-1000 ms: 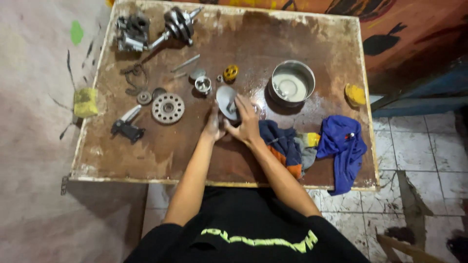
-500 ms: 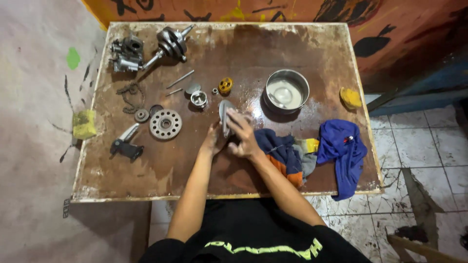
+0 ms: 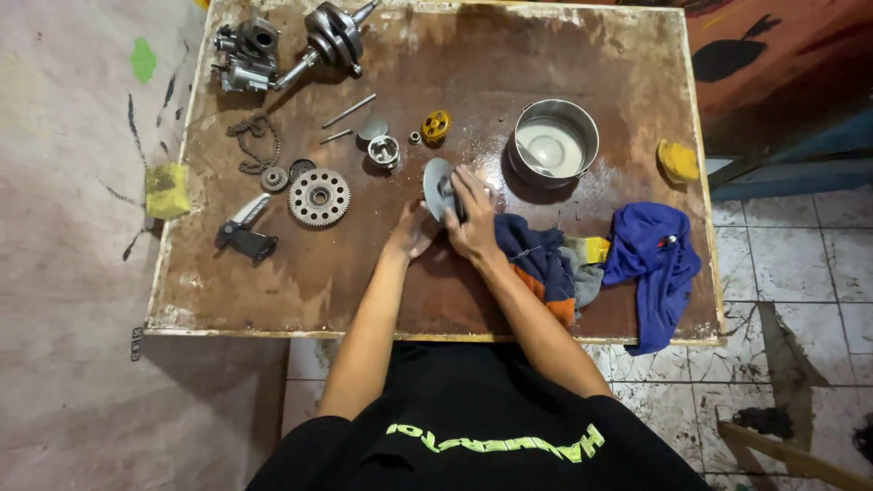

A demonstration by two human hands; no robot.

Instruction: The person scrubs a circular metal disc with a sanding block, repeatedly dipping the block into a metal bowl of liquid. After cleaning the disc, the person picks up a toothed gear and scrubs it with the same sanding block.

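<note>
Your left hand (image 3: 411,232) and right hand (image 3: 471,218) meet near the middle of the table (image 3: 382,282), both on a round grey metal disc (image 3: 436,186). The disc stands on edge, tilted, its flat face turned toward 9 o'clock. Your right hand's fingers (image 3: 466,186) curl over the disc's hub side from 3 o'clock, clenched on it, fingertips reaching toward the rim at 12. Your left hand cups the disc's lower edge from 7 o'clock, thumb side against it; can't tell whether those fingers fully close around it, they're hidden behind the disc and the other hand.

Around it: a steel bowl (image 3: 555,141) with pale liquid sits near, at 2 o'clock of the disc. A dark blue and orange rag (image 3: 541,264) lies just beside your right wrist at 4 o'clock, a blue cloth (image 3: 657,259) further out at 3. A small piston (image 3: 384,151) and a yellow gear (image 3: 436,125) are near at 11 o'clock. A big toothed gear (image 3: 318,196) lies at 9 o'clock, well apart, with a chain (image 3: 255,141) and a crankshaft (image 3: 332,38) off at 10 to 11. A yellow sponge (image 3: 165,191) hangs at the table's far 9 o'clock edge.
</note>
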